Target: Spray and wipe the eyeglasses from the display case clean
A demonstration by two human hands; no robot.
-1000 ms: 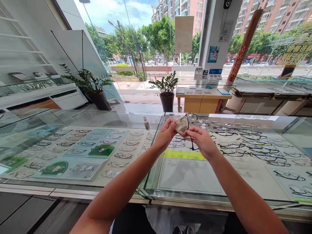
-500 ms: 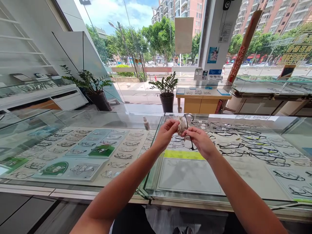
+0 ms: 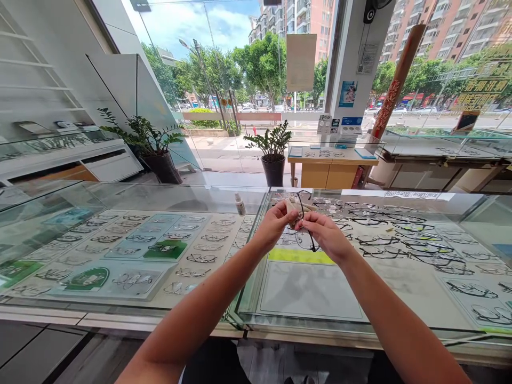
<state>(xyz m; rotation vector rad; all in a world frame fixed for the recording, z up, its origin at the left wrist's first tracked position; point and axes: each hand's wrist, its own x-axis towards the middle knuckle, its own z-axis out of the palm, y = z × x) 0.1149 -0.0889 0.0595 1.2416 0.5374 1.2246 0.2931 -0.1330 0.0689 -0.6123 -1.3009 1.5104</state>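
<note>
Above the glass counter, my right hand (image 3: pixel 325 232) pinches a pair of dark-framed eyeglasses (image 3: pixel 313 245) near the middle of the frame. My left hand (image 3: pixel 276 220) is closed on a beige cleaning cloth (image 3: pixel 293 205), which is pressed against the glasses on their left side. Part of the cloth and the lens under it are hidden by my fingers. One dark temple sticks up above the hands and the other end of the frame hangs below them.
A small spray bottle (image 3: pixel 239 204) stands on the glass counter, left of my hands. Under the glass lie many eyeglasses (image 3: pixel 384 252) in rows, and a white tray (image 3: pixel 312 290) with a yellow-green strip. Beyond the counter stands a potted plant (image 3: pixel 274 169).
My left hand and the cloth have shifted slightly down and left on the glasses, with the fingers now folded over more. The right hand keeps its hold, and the camera view has tilted a little.
</note>
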